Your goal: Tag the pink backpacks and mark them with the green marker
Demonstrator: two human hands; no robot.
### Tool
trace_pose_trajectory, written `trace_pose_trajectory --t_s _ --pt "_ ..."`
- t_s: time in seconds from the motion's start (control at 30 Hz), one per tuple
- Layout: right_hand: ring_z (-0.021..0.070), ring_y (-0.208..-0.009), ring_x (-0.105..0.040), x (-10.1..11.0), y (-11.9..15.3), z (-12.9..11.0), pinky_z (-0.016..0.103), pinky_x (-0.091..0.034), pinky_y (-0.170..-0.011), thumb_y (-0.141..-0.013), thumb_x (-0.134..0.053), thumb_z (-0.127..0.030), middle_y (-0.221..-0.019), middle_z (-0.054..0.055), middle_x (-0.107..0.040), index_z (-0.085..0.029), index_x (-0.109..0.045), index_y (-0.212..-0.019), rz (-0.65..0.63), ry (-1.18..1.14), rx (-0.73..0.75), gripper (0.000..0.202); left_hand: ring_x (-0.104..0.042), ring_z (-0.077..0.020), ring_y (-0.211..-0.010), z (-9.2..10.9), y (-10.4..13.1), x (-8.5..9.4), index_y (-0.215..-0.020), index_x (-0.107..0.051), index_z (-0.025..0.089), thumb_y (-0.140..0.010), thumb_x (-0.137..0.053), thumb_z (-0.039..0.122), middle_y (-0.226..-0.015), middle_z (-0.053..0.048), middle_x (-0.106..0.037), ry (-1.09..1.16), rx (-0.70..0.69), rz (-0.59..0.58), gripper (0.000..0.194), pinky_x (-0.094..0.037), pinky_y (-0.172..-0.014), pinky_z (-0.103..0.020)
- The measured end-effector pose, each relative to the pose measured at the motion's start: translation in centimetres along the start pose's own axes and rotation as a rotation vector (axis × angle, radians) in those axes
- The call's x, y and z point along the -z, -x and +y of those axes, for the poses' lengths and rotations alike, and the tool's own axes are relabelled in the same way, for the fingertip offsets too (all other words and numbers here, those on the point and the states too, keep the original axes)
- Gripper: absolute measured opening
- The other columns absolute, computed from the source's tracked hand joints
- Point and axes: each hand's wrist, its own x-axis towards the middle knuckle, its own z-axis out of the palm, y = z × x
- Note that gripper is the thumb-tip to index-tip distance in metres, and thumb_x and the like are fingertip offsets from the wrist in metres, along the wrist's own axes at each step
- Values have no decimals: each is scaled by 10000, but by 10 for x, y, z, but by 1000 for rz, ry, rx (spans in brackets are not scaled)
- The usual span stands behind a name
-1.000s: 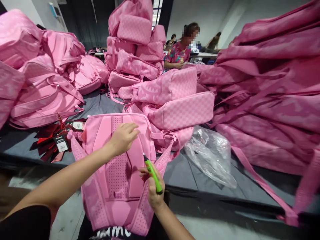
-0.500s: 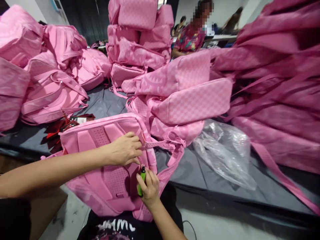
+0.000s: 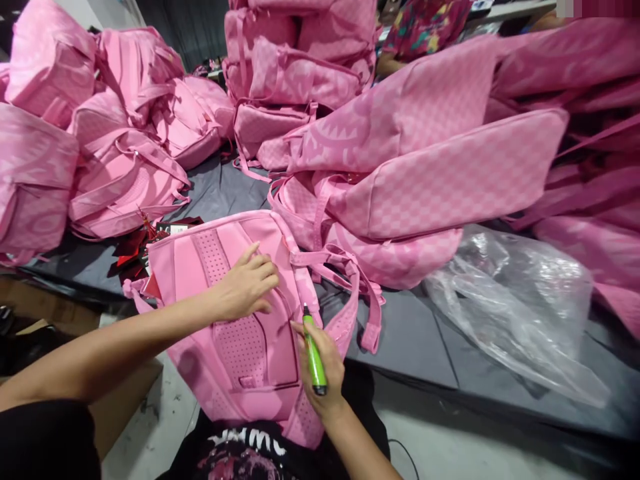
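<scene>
A pink backpack (image 3: 240, 347) lies back-panel up over the near edge of the grey table (image 3: 410, 333), its shoulder straps (image 3: 350, 293) spilling to the right. My left hand (image 3: 245, 283) rests flat on the upper back panel, fingers spread. My right hand (image 3: 317, 367) grips a green lighter (image 3: 314, 357), its dark tip pointing up toward the backpack's right strap seam.
Piles of pink backpacks (image 3: 100, 133) and pink checkered bags (image 3: 440, 180) crowd the table left, back and right. A crumpled clear plastic bag (image 3: 515, 300) lies at the right. Red and black hang tags (image 3: 140, 240) sit left of the backpack. Another person's patterned top (image 3: 425, 23) shows behind.
The view has tipped down and closer. My left hand has opened flat on the back panel. My right hand has shifted slightly right, the lighter now standing taller in it.
</scene>
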Motion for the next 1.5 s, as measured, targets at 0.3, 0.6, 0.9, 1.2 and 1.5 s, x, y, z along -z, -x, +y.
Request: trace_pose_trajectory --t_s 0.3,0.6,0.9,1.2,1.5 --pt "115 -498 -626 -21 -33 -14 239 -530 -486 -900 -637 -271 -765 18 -681 -167 -606 -1002 201 -194 -440 149 -522 -250 -1206 -7 30 -45 -941 -649 177 -905 -596 443 -1049 -82 -686 47 3 341 274 -98 -1228 -565" --pt "126 -431 -597 -25 -69 -34 226 -502 -437 -877 -660 -336 -557 -36 -618 -167 -593 -924 190 -170 -561 188 -620 -163 -1038 -2 33 -76 -827 -609 172 -879 -663 392 -869 -15 -677 70 21 769 232 -174 -1251 -477" --pt "118 -516 -623 -30 -62 -25 251 -545 -527 -899 -633 -215 -671 -17 -652 -181 -632 -990 35 -44 -398 98 -632 -133 -1006 -2 36 -78 -795 -605 185 -923 -610 317 -855 16 -693 91 30 820 184 -223 -1247 -438" --pt "146 -644 -684 -27 -80 -25 274 -588 -621 -895 -634 -218 -823 26 -705 -190 -636 -970 -151 156 -222 81 -628 -135 -1015 -1 35 -76 -842 -601 181 -905 -538 130 -887 8 -703 102 42 760 103 -170 -1259 -437" --pt "137 -613 -666 -27 -92 -24 261 -565 -563 -910 -615 -259 -833 37 -698 -180 -626 -927 -180 182 -240 82 -641 -125 -1005 -3 32 -79 -832 -584 207 -910 -530 146 -922 28 -704 65 55 743 112 -181 -1262 -444"
